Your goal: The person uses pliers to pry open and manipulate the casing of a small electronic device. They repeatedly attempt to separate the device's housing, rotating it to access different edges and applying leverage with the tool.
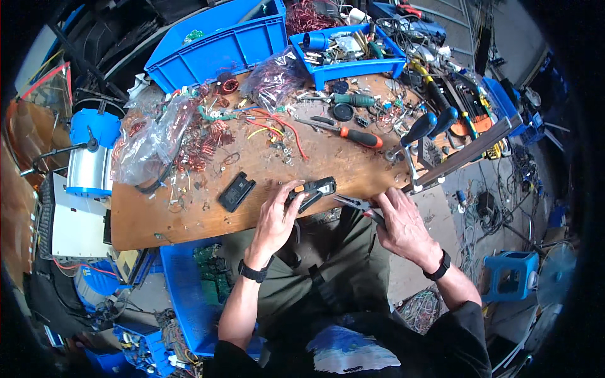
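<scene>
My left hand (275, 219) is closed around a small black plastic device (325, 187) with an orange patch on its side, just above the table's front edge. Part of its casing sticks out below the fingers; its exact kind I cannot make out. In my right hand (403, 225) is a pair of pliers (351, 202), its jaws pointing left toward the device and apart from it. The fingers wrap round the plier handles and partly hide them. On the table to the left of my left hand lies a black plastic cover (237, 192).
Behind my hands lie an orange-black screwdriver (361, 137), red and yellow wires (277, 129) and a green-handled screwdriver (353, 99). Copper scraps and clear plastic bags (148, 148) cover the left. Blue bins (220, 53) stand at the back; a blue-handled metal fixture (419, 129) rises at right.
</scene>
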The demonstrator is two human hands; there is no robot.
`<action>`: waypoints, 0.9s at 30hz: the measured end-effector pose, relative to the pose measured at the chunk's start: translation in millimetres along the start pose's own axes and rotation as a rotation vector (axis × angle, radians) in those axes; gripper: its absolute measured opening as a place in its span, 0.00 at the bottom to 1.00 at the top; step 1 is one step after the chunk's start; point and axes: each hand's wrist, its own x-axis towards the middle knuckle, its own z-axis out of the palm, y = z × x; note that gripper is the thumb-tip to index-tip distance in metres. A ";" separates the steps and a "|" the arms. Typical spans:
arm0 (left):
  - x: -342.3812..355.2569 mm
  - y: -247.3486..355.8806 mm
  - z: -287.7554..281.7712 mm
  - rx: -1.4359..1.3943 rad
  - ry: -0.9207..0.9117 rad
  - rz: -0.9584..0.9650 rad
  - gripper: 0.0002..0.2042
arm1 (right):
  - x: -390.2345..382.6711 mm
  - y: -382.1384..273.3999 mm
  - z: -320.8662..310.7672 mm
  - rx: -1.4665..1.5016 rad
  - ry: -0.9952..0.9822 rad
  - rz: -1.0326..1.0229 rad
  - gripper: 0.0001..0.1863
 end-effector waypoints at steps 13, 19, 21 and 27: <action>-0.5 -20.4 28.7 0.337 0.221 0.213 0.23 | 53.5 -13.0 -27.7 -0.479 -0.021 -0.263 0.16; -1.2 -24.7 26.7 0.372 0.254 0.278 0.24 | 64.9 -21.7 -30.6 -0.576 -0.097 -0.292 0.17; -1.2 -24.1 25.4 0.362 0.250 0.289 0.23 | 68.9 -24.0 -29.5 -0.585 -0.096 -0.306 0.18; -0.4 -27.0 26.2 0.347 0.233 0.300 0.22 | 76.1 -19.9 -31.7 -0.594 -0.151 -0.341 0.21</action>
